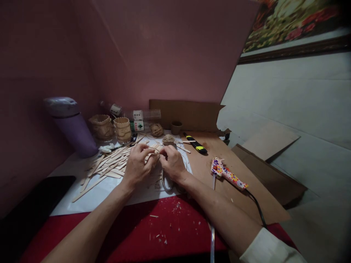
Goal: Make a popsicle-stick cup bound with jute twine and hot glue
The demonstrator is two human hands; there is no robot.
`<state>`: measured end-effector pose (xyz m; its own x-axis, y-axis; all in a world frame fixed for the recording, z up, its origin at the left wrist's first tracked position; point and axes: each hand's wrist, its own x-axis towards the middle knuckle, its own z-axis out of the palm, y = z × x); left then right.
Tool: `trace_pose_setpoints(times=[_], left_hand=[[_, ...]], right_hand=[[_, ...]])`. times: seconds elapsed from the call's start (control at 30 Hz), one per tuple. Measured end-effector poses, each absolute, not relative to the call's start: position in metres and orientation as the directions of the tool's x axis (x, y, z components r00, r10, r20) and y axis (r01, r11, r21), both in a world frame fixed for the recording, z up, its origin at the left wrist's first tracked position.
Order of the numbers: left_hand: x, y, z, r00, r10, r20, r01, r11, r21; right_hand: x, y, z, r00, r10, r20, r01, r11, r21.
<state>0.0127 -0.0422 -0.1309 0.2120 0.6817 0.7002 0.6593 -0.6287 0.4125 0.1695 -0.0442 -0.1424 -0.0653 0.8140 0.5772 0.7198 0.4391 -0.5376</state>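
My left hand (140, 162) is closed around a small pale piece (151, 156) that looks like wooden craft-stick work; the fingers hide much of it. Against its right side, my right hand (173, 164) is closed in a pinch, and what lies between its fingertips is too small to make out. A loop of pale cord (164, 184) lies just under the right hand. Left of my hands, wooden craft sticks (112, 162) are spread in a loose heap on white paper (65, 197). A ball of twine (168, 139) sits just beyond my fingers.
A floral glue gun (229, 174) with a clear glue stick and black cable lies on cardboard (246, 204) at right. Behind are a yellow-black utility knife (196, 143), a small brown pot (176, 127), another twine ball (156, 129), two wooden cups (122, 130) and a purple bottle (75, 131).
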Motion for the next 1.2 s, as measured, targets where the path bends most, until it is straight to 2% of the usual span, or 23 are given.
trace_pose_setpoints(times=[0.27,0.6,0.83,1.2], left_hand=[[0.011,-0.040,-0.134,0.259,0.669,0.696,0.673,-0.642,0.367],[0.015,-0.048,-0.132,0.395,0.643,0.656,0.787,-0.605,0.120],[0.016,-0.050,-0.131,0.403,0.650,0.644,0.802,-0.590,0.094],[0.018,-0.051,-0.130,0.401,0.632,0.663,0.808,-0.585,0.070]], right_hand=[[0.170,-0.047,-0.143,-0.098,0.805,0.586,0.783,0.426,-0.454],[0.170,-0.046,-0.144,-0.079,0.817,0.571,0.744,0.429,-0.512],[0.171,-0.044,-0.145,-0.019,0.817,0.577,0.649,0.449,-0.614],[0.176,-0.048,-0.144,-0.025,0.829,0.559,0.674,0.427,-0.602]])
